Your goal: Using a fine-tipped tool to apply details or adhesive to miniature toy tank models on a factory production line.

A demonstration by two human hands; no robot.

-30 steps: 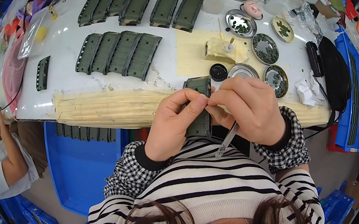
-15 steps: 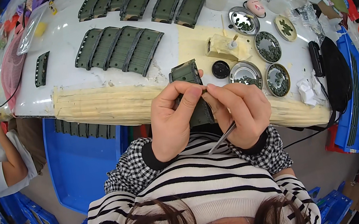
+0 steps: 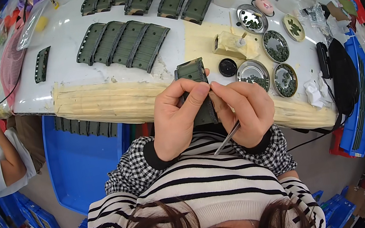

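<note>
A green curved panel [image 3: 190, 68] with ribbed dark edging stands close to my body at the table's front edge. My left hand [image 3: 174, 117] grips it, thumb on the near face and fingers curled around the side. My right hand [image 3: 250, 110] pinches at the panel's right edge, its fingertips close to my left thumb. Metal tweezers [image 3: 226, 138] are tucked within the curled fingers of that hand, pointing down toward my body. Whatever small piece may be between the right fingertips is too hidden to make out.
Beyond my hands lie several similar green panels [image 3: 126, 44]. Round metal dishes of small dark green pieces [image 3: 276, 46], a taped block [image 3: 234, 47] and a black lid [image 3: 227, 67] stand to the right. A blue bin [image 3: 87, 162] sits below left. Another person [image 3: 1, 159] is at far left.
The view has shifted slightly, so the table's things appear a little higher and further right. Both hands keep nearly the same hold at the panel's edge.
</note>
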